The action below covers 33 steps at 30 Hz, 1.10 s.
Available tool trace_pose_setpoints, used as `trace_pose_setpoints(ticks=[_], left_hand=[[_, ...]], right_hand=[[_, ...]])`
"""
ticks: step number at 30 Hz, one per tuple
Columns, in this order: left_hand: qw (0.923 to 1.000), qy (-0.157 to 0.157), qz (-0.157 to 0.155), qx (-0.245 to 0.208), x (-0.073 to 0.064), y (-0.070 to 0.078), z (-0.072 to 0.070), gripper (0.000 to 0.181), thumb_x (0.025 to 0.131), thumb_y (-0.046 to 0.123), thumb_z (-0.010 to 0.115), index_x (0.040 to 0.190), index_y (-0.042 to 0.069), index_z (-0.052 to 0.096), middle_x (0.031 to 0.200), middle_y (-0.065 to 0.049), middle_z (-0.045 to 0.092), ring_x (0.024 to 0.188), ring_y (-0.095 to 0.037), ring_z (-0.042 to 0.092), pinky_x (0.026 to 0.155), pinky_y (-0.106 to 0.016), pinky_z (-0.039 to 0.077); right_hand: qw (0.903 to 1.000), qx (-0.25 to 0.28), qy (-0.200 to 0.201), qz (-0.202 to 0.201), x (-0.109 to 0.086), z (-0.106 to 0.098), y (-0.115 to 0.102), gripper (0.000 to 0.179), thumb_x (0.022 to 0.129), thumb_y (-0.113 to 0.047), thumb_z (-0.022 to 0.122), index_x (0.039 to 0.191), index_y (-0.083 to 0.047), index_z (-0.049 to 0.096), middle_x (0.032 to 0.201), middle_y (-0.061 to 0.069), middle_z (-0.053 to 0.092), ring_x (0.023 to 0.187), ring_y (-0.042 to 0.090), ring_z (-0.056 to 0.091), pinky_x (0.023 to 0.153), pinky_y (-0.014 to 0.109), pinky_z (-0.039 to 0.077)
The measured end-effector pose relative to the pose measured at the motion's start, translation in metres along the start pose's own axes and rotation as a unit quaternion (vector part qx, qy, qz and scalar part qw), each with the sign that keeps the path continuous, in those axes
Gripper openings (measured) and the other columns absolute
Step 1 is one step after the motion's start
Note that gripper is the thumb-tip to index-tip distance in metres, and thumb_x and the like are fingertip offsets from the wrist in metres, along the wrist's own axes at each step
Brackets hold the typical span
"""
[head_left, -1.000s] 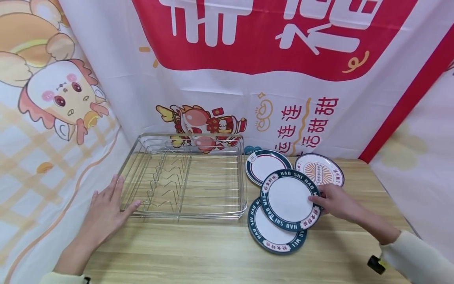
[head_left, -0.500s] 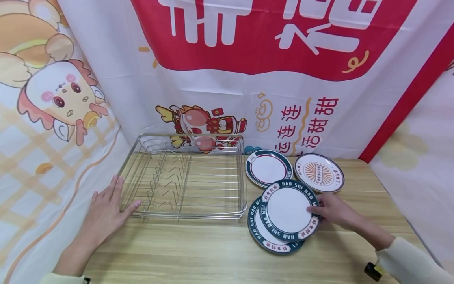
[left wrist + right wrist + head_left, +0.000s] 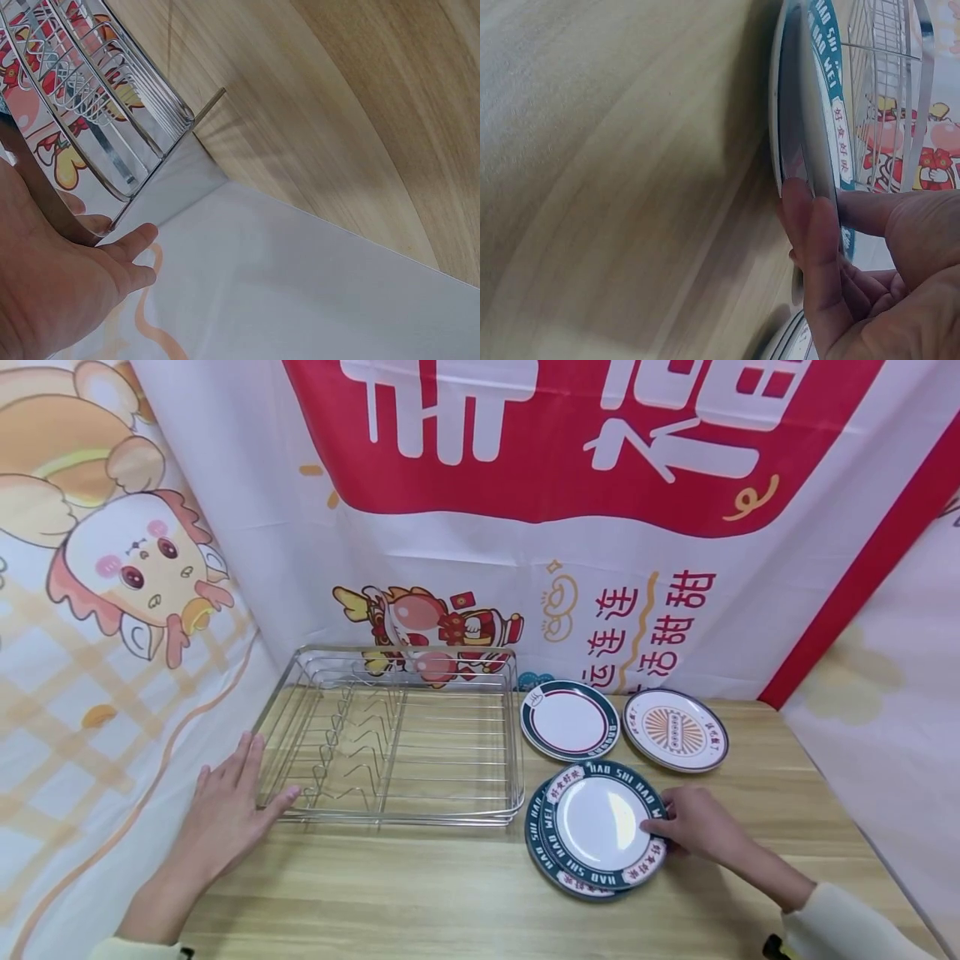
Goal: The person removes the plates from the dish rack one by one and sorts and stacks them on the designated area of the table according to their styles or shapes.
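Note:
My right hand pinches the right edge of a green-rimmed plate, thumb on top and fingers beneath. That plate overlaps a matching green-rimmed plate lying on the table. In the right wrist view, a gap shows between the held plate and the lower plate near my fingertips. My left hand rests at the front left corner of a metal wire dish rack, fingers extended and spread. From the left wrist, the hand touches the rack's flat rim.
Behind the green-rimmed pair lie a plate with a green and red border and a plate with an orange sunburst. All stand on a wood-grain table. Printed cloth hangs along the back and sides.
My right hand has brought the held plate toward the front and lower, so it covers more of the matching plate. My left hand stays at the rack corner.

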<state>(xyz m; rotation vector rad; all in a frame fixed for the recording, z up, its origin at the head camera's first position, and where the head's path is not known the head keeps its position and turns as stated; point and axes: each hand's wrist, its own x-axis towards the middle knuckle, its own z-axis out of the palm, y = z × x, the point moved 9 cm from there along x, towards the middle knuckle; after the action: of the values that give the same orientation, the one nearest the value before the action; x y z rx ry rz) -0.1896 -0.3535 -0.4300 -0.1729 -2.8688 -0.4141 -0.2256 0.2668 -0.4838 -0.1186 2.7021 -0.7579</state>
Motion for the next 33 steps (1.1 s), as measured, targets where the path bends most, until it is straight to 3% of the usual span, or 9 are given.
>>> trace_pose_setpoints(ticks=[6, 13, 20, 26, 29, 33], left_hand=[[1.0000, -0.004, -0.002, -0.004, 0.000, 0.003, 0.001, 0.098, 0.106, 0.054, 0.057, 0.169, 0.001, 0.004, 0.173, -0.029, 0.004, 0.140, -0.071, 0.028, 0.122, -0.077, 0.002], [1.0000, -0.004, 0.003, -0.004, 0.004, 0.006, 0.003, 0.097, 0.106, 0.051, 0.058, 0.169, 0.001, 0.004, 0.173, -0.029, 0.004, 0.140, -0.071, 0.028, 0.123, -0.076, 0.001], [0.9999, -0.002, 0.009, -0.007, 0.008, 0.008, 0.003, 0.097, 0.106, 0.053, 0.057, 0.168, -0.001, 0.006, 0.173, -0.028, 0.004, 0.140, -0.071, 0.028, 0.123, -0.076, 0.001], [0.9999, -0.003, 0.010, -0.006, 0.010, 0.007, 0.005, 0.097, 0.106, 0.054, 0.056, 0.168, -0.002, 0.008, 0.173, -0.029, 0.004, 0.140, -0.071, 0.028, 0.122, -0.077, 0.002], [0.9999, -0.003, 0.011, -0.002, 0.010, 0.004, 0.005, 0.098, 0.105, 0.055, 0.057, 0.168, -0.002, 0.008, 0.172, -0.031, 0.006, 0.141, -0.070, 0.028, 0.121, -0.079, 0.003], [0.9999, -0.006, 0.009, 0.012, 0.008, -0.001, 0.002, 0.098, 0.104, 0.055, 0.058, 0.168, -0.002, 0.010, 0.171, -0.035, 0.011, 0.144, -0.069, 0.025, 0.119, -0.082, 0.003]], right_hand=[[0.9997, -0.024, -0.008, 0.002, -0.003, 0.009, -0.001, 0.020, 0.091, -0.023, 0.085, 0.085, -0.009, 0.072, 0.064, 0.000, 0.064, 0.053, 0.015, 0.063, 0.048, 0.027, 0.053], [0.9985, -0.052, -0.001, -0.014, -0.010, 0.019, -0.007, 0.026, 0.091, -0.023, 0.085, 0.107, -0.003, 0.078, 0.060, -0.003, 0.062, 0.049, 0.013, 0.057, 0.045, 0.025, 0.047], [0.9956, -0.088, 0.021, -0.023, -0.015, 0.020, -0.012, 0.019, 0.091, -0.027, 0.084, 0.092, -0.011, 0.074, 0.055, -0.005, 0.056, 0.048, 0.011, 0.053, 0.046, 0.021, 0.037], [0.9933, -0.104, 0.033, -0.040, -0.018, 0.018, -0.016, 0.023, 0.093, -0.028, 0.082, 0.083, -0.013, 0.068, 0.056, -0.005, 0.054, 0.050, 0.011, 0.051, 0.048, 0.023, 0.037], [0.9935, -0.105, 0.027, -0.036, -0.017, 0.017, -0.016, 0.023, 0.093, -0.030, 0.082, 0.095, -0.008, 0.074, 0.057, -0.005, 0.055, 0.052, 0.011, 0.052, 0.049, 0.024, 0.038], [0.9933, -0.105, 0.008, -0.047, -0.013, 0.012, -0.019, 0.045, 0.095, -0.032, 0.080, 0.123, 0.002, 0.073, 0.065, -0.007, 0.064, 0.058, 0.009, 0.057, 0.053, 0.026, 0.046]])
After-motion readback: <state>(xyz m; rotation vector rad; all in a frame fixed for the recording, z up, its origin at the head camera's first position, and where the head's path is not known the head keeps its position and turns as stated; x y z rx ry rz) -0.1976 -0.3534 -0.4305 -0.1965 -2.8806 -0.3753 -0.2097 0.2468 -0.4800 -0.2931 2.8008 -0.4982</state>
